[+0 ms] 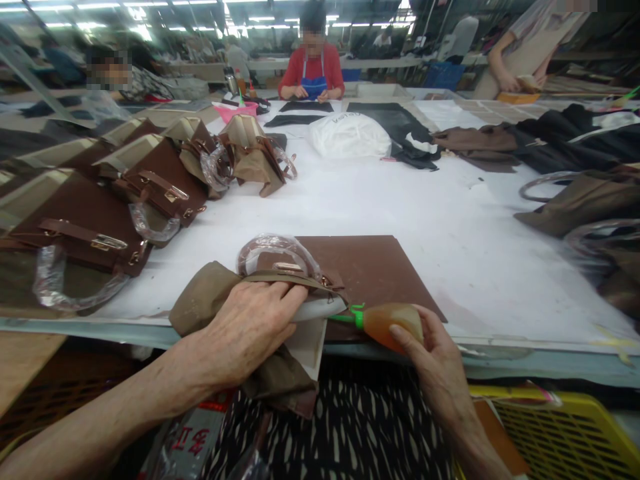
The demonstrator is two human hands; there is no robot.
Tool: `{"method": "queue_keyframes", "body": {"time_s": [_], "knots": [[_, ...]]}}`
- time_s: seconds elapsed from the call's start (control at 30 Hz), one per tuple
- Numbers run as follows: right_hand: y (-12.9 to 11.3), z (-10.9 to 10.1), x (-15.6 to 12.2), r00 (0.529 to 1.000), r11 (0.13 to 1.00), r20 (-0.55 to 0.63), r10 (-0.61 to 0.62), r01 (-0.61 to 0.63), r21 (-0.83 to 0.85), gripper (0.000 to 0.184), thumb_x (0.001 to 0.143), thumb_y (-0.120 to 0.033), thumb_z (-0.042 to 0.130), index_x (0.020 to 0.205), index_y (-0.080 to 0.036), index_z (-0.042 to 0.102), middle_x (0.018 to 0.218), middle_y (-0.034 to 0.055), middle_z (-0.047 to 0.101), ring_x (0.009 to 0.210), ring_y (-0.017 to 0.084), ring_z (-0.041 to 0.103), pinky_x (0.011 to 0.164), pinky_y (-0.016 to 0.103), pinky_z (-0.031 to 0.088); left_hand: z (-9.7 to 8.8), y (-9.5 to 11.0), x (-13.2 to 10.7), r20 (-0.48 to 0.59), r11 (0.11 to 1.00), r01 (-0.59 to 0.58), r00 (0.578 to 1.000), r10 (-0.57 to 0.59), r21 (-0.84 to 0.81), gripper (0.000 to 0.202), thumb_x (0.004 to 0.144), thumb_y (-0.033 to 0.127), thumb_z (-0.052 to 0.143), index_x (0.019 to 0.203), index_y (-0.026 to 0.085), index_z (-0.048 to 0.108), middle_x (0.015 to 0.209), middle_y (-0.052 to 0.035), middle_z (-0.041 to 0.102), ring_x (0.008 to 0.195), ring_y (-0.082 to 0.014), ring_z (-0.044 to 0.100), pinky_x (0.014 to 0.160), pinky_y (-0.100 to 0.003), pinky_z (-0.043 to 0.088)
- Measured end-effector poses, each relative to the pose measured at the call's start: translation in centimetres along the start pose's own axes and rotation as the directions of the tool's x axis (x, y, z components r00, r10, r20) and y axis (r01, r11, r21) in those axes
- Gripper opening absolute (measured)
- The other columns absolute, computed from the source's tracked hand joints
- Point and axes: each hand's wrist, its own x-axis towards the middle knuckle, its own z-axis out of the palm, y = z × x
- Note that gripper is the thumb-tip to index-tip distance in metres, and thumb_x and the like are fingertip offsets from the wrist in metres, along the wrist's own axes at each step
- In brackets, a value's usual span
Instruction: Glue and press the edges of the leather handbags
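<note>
The left hand (257,313) grasps one bag (203,301) at the near edge of one table (480,267); one brown board (373,270) lies beyond; the right hand (434,343) grips one bottle (387,324), its green nozzle (359,320) toward the bag; rightmost, one yellow basket (565,427).

a bag workshop: rowed handbags (160,167), worktable (320,200), squeeze bottle (387,323).

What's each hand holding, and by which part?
Right hand: amber bottle, by the end opposite its green nozzle. Left hand: bag, by the fabric near its wrapped handle.
</note>
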Motion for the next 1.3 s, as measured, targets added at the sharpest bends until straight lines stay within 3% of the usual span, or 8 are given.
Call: {"method": "queue_keyframes", "body": {"time_s": [0.23, 0.53, 0.87, 1.07, 1.3], "knots": [[-1.5, -1.0, -1.4, 0.995, 0.997, 0.060, 0.079, -0.078, -0.024, 0.042, 0.064, -0.045, 0.064, 0.096, -0.018, 0.057, 0.083, 0.0042, 0.065, 0.076, 0.022, 0.060, 0.060, 0.027, 0.051, 0.0, 0.1, 0.1, 0.008, 1.000, 0.019, 1.000, -0.020, 0.008, 0.019, 0.076, 0.020, 0.051, 0.096, 0.019, 0.050, 0.086, -0.0033, 0.061, 0.078, -0.0191, 0.059, 0.067, -0.030, 0.046], [-0.3, -1.9, -3.9, 0.930, 0.968, 0.303, 0.210, -0.242, 0.071, 0.041, 0.072, -0.045, 0.059, 0.103, -0.019, 0.055, 0.084, 0.0037, 0.062, 0.074, 0.021, 0.055, 0.051, 0.024, 0.047, 0.3, 0.1, 0.1, -0.007, 1.000, 0.011, 1.000, -0.011, 0.021, 0.024, 0.076, 0.021, 0.053, 0.099, 0.019, 0.050, 0.093, -0.0053, 0.062, 0.080, -0.0221, 0.060, 0.065, -0.033, 0.047], [-0.3, -1.8, -5.4, 0.935, 0.923, 0.218, 0.278, -0.323, 0.207, 0.041, 0.068, -0.046, 0.063, 0.095, -0.016, 0.057, 0.072, 0.0028, 0.057, 0.059, 0.016, 0.050, 0.041, 0.023, 0.043, 0.0, 0.0, 0.5, -0.039, 0.999, 0.015, 0.999, -0.013, 0.037, 0.023, 0.074, 0.018, 0.054, 0.097, 0.018, 0.050, 0.091, -0.0059, 0.063, 0.079, -0.0242, 0.061, 0.064, -0.035, 0.047], [-0.1, -1.3, -5.6, 0.910, 0.822, 0.240, 0.339, -0.410, 0.395, 0.037, 0.071, -0.043, 0.063, 0.096, -0.015, 0.058, 0.079, 0.0048, 0.061, 0.065, 0.017, 0.052, 0.043, 0.022, 0.044, -0.2, -0.3, 0.3, -0.012, 0.998, 0.031, 0.999, -0.031, 0.045, 0.019, 0.077, 0.022, 0.052, 0.095, 0.018, 0.049, 0.090, -0.0057, 0.062, 0.079, -0.0233, 0.061, 0.064, -0.034, 0.047], [0.6, -1.2, -6.1, 0.858, 0.753, 0.260, 0.442, -0.513, 0.412, 0.038, 0.072, -0.044, 0.063, 0.095, -0.014, 0.060, 0.077, 0.0051, 0.066, 0.061, 0.016, 0.059, 0.046, 0.020, 0.046, 0.1, -0.4, 0.4, -0.026, 0.998, 0.014, 1.000, -0.013, 0.064, 0.022, 0.077, 0.022, 0.052, 0.098, 0.019, 0.049, 0.087, -0.0044, 0.062, 0.077, -0.0230, 0.060, 0.064, -0.034, 0.047]]}}
